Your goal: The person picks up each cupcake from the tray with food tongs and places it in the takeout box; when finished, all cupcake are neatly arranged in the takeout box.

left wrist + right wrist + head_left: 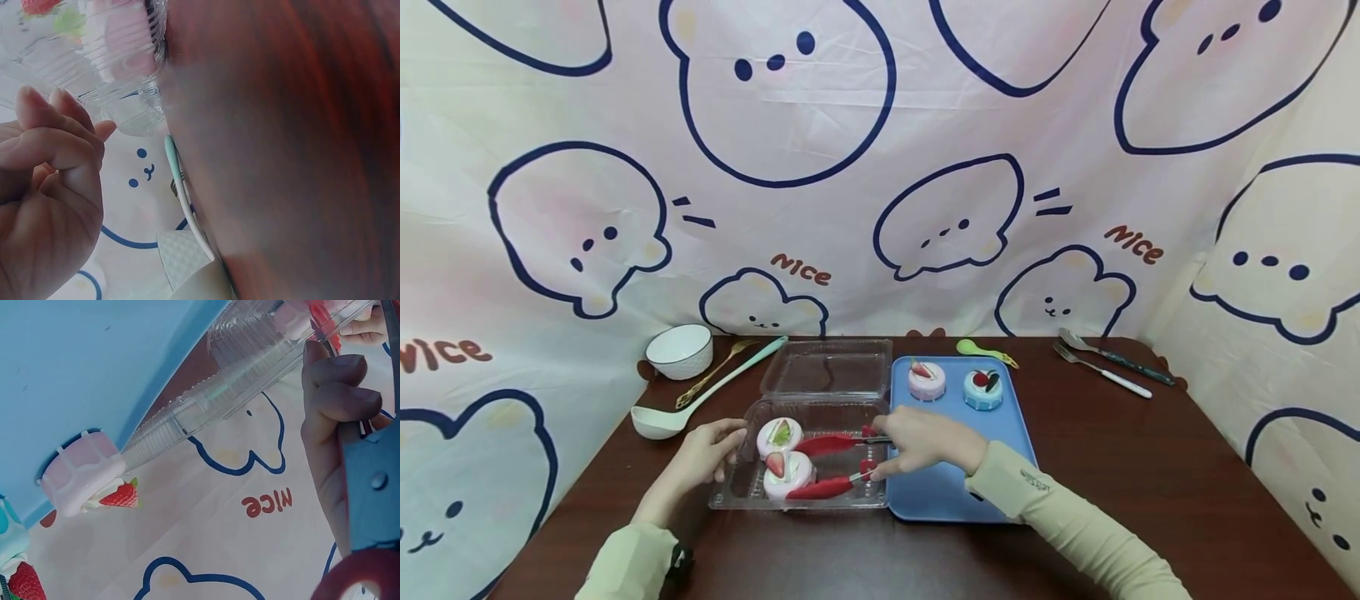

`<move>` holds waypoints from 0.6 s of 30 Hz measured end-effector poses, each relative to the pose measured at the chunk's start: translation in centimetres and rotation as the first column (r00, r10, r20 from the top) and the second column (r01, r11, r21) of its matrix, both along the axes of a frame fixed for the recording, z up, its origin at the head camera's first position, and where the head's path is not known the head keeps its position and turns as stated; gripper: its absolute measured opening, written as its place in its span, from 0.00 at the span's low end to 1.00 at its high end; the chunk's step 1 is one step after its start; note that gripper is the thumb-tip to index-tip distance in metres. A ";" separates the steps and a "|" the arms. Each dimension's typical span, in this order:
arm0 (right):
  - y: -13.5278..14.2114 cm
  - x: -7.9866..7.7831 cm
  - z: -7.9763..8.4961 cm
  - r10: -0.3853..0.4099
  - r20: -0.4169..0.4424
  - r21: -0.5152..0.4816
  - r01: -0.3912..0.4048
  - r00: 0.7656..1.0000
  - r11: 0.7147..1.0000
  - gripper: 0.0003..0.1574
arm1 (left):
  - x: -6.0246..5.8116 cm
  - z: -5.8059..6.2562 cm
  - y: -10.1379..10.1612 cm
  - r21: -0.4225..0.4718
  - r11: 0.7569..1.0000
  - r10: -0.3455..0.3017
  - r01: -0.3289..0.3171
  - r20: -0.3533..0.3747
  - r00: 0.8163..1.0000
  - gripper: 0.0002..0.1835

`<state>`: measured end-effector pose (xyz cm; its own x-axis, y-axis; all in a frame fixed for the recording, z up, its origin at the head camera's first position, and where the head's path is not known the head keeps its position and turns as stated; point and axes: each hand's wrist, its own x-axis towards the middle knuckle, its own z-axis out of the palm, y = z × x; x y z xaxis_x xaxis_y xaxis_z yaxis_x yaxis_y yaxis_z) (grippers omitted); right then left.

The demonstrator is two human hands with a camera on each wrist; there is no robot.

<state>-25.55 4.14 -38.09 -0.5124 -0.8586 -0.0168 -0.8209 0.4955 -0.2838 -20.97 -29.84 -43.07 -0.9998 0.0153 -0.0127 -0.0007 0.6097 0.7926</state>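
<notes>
My right hand (928, 440) grips a pair of tongs (831, 487) with red ends and metal arms. The tongs' spread ends reach left into a clear plastic box (872, 500), one on either side of a pink toy cake (790, 477) topped with a strawberry. Right behind that cake, in the same box, sits another pink toy cake (779, 437) with a green fruit slice on top. At the box's left edge is my left hand (703, 454), fingers loosely bent and fingertips right at the rim; the left wrist view shows nothing between them.
A blue tray (925, 500) beside the box bears a pink strawberry cake (927, 382) and a blue cherry cake (982, 390). Back left are a white bowl (681, 354), a ladle (658, 422) and a golden spoon (711, 377). A green spoon (981, 350), fork (1105, 371) and another spoon (1116, 358) lie behind and right.
</notes>
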 end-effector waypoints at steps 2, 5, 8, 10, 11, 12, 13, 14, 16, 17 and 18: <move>-0.1 0.0 0.0 -0.002 0.001 0.005 0.002 1.000 1.000 0.32 | 0.0 0.0 0.0 -0.003 1.000 0.002 -0.002 0.001 1.000 0.19; -0.3 0.1 0.0 0.001 0.003 0.009 -0.001 1.000 1.000 0.31 | -0.1 0.0 0.1 -0.005 1.000 0.007 -0.007 0.000 1.000 0.18; -0.5 0.1 0.1 0.014 -0.010 0.013 -0.013 1.000 1.000 0.30 | -0.1 0.0 0.1 0.001 1.000 0.015 -0.015 0.002 1.000 0.18; -0.7 0.2 0.2 0.022 -0.021 0.019 -0.022 1.000 1.000 0.30 | -0.2 0.0 0.2 0.005 1.000 0.016 -0.016 0.008 1.000 0.18; -0.8 0.2 0.3 0.024 -0.023 0.022 -0.024 0.999 0.999 0.30 | -0.2 0.0 0.2 0.007 1.000 0.018 -0.018 0.011 1.000 0.18; -0.9 0.2 0.3 0.026 -0.027 0.025 -0.026 0.999 0.999 0.29 | -0.2 0.0 0.2 0.006 1.000 0.020 -0.020 0.013 1.000 0.18; -1.0 0.3 0.4 0.028 -0.031 0.030 -0.027 0.999 0.999 0.28 | -0.2 0.0 0.2 0.003 1.000 0.021 -0.022 0.013 1.000 0.18; -1.1 0.3 0.4 0.027 -0.033 0.035 -0.026 0.999 0.999 0.28 | -0.1 0.0 0.2 0.000 1.000 0.021 -0.021 0.013 1.000 0.18; -1.2 0.3 0.5 0.020 -0.032 0.040 -0.019 0.999 0.999 0.27 | -0.1 0.0 0.2 -0.005 1.000 0.021 -0.021 0.012 1.000 0.18; -1.3 0.4 0.5 0.014 -0.030 0.042 -0.013 0.999 0.999 0.26 | -0.1 0.0 0.2 -0.007 1.000 0.023 -0.022 0.014 1.000 0.18; -1.3 0.4 0.4 0.011 -0.029 0.043 -0.010 1.000 0.999 0.26 | -0.1 0.0 0.2 -0.007 1.000 0.020 -0.020 0.015 1.000 0.18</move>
<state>-25.18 2.87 -37.65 -0.5044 -0.8626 -0.0386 -0.8337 0.4982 -0.2383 -21.08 -29.66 -43.03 -0.9996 -0.0047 -0.0276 -0.0246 0.6149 0.7882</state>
